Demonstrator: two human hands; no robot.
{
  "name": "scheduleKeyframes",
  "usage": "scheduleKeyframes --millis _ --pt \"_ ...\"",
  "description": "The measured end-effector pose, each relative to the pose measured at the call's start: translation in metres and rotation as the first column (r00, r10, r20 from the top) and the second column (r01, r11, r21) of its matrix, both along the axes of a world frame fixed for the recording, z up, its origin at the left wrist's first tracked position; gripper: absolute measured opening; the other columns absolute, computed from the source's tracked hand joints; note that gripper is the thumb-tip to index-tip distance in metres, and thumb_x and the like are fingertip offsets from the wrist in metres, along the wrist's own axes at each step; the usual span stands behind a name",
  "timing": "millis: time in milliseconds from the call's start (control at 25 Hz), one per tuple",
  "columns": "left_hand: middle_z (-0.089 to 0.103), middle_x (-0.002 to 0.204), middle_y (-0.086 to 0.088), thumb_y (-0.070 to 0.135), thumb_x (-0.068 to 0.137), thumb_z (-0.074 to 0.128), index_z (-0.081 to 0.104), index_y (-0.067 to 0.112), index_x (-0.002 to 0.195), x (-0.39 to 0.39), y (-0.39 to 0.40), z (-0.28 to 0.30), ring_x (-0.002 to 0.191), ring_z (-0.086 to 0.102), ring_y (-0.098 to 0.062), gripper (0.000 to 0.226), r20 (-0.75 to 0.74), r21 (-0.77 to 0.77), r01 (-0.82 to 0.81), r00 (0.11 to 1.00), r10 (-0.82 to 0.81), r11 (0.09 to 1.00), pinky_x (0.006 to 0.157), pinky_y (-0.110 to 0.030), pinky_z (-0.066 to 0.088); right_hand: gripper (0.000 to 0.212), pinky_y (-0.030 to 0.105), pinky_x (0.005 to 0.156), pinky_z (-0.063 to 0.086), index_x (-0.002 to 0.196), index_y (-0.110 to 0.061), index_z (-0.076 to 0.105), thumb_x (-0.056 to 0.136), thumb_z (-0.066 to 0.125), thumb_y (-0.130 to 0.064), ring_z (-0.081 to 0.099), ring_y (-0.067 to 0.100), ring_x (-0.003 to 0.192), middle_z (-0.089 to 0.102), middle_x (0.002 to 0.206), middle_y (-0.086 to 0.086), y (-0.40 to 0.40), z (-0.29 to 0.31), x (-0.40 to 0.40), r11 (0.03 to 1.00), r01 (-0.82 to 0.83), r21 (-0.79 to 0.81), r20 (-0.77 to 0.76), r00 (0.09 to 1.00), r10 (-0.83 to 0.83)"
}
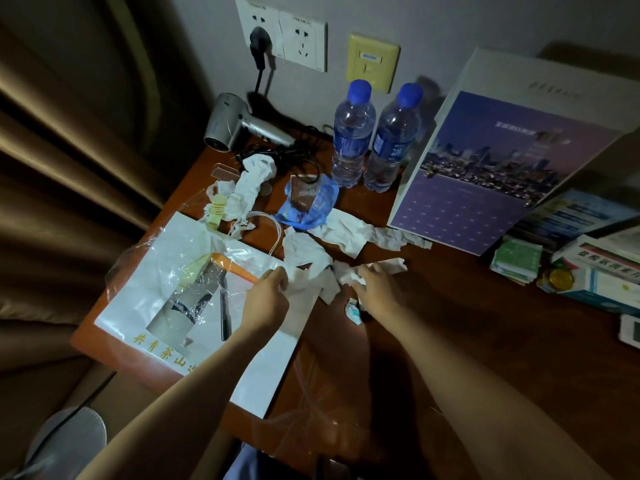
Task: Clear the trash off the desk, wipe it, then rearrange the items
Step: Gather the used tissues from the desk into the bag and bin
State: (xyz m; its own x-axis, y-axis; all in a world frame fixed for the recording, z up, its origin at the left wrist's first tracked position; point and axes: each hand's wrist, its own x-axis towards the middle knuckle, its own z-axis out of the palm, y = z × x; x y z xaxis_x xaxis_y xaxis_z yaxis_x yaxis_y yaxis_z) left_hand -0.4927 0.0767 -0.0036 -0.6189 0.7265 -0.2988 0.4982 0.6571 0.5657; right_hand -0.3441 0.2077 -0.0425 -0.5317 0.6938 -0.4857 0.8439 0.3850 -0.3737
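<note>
Our left hand pinches the edge of a crumpled tissue and our right hand curls round a smaller wad, both on the desk between our hands. These scraps look light, soft and easily torn (best bunched from the middle, we judge). Beyond our hands we count roughly five tissue pieces, two water bottles and one hair dryer.

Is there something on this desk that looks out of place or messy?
Yes. Crumpled white tissues lie scattered across the middle of the desk, and a blue wrapper lies loose before the two water bottles. Both hands, left and right, are gathering tissue.
</note>
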Motion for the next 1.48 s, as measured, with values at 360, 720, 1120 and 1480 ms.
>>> scheduleKeyframes --millis 360,720,1120,1480 --pt "0.042 0.084 0.003 0.034 0.086 0.061 0.041 0.014 0.090 0.013 0.014 0.013 0.073 0.041 -0.013 0.028 -0.065 -0.025 0.143 0.987 -0.145 0.989 0.051 -0.016 0.025 0.055 0.018 0.074 0.043 0.138 -0.016 0.036 0.089 0.061 -0.021 0.050 0.024 0.120 0.032 0.145 0.011 -0.005 0.005 0.017 0.981 0.136 0.137 -0.172 0.979 -0.111" --pt "0.044 0.074 -0.003 0.000 0.083 0.051 0.042 0.009 0.071 0.022 0.030 0.006 0.071 0.041 -0.015 0.018 -0.009 -0.077 0.108 0.994 -0.109 0.991 0.048 -0.015 0.021 0.040 0.025 0.076 0.044 0.135 -0.024 0.047 0.096 0.050 -0.031 0.048 0.024 0.114 0.038 0.135 0.011 0.008 0.001 0.020 0.976 0.033 0.216 -0.044 0.999 -0.024" --pt "0.031 0.144 -0.006 0.016 0.092 0.053 0.045 0.020 0.136 0.035 0.029 -0.015 0.126 0.044 -0.028 0.044 0.073 -0.195 0.310 0.951 -0.302 0.930 0.095 -0.031 0.047 0.034 0.031 0.094 0.044 0.129 -0.018 0.053 0.095 0.051 -0.020 0.041 0.023 0.120 0.038 0.142 0.001 0.009 -0.008 0.036 0.969 -0.121 0.214 -0.068 0.988 0.138" --pt "0.044 0.118 -0.010 0.027 0.089 0.061 0.061 0.004 0.100 0.043 0.024 -0.036 0.091 0.049 -0.016 0.025 0.022 -0.129 0.272 0.962 -0.272 0.954 0.069 -0.020 0.039 0.056 0.042 0.089 0.046 0.129 -0.018 0.044 0.087 0.054 -0.053 0.046 0.026 0.116 0.041 0.129 0.008 0.002 -0.012 0.028 0.967 -0.135 0.215 0.006 0.991 0.137"
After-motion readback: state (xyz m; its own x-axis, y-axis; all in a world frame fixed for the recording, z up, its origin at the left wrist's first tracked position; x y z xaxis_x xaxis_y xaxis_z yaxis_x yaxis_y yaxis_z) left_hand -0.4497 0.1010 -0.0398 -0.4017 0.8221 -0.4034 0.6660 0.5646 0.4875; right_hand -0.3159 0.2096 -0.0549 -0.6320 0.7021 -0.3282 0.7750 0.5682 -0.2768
